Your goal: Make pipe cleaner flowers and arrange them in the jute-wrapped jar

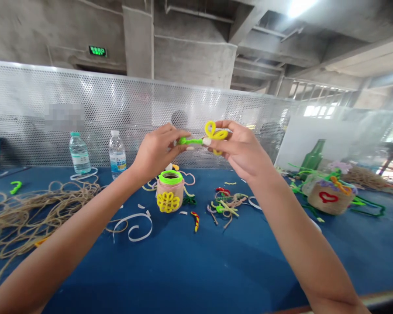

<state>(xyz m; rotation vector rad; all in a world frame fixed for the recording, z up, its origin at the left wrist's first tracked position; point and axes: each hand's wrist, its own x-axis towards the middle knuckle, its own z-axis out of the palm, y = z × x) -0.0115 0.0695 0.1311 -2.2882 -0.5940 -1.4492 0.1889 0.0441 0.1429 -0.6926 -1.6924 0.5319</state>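
Concrete walls [193, 65] and a perforated metal screen [183, 100] stood behind our hands, and a blue table [183, 270] spread out below them. We had the green fuzzy wire [194, 141] stretched level between our two hands, above the table. Our left hand [159, 146] was narrowed to a pinch on its far end, while our right hand [244, 148] was closed, thumb against fingers, where the wire met the yellow loops [216, 133]. Fingers covered the join, so we could not tell how the two were fixed. We probably gripped at the base because squeezing the loops themselves would have bent them, and gripping both ends seemed to steady the soft wire. Just below our left hand stood the wrapped jar [180, 192], upright, its yellow flower [168, 202] towards us, perhaps so the decoration could be seen. Below and between our hands lay a striped piece [196, 221] and a heap of scraps [220, 208], seemingly within easy reach. Tangled twine [62, 198] lay left of our left hand, and beyond our right hand sat another jar [340, 205] with a red heart [328, 197].
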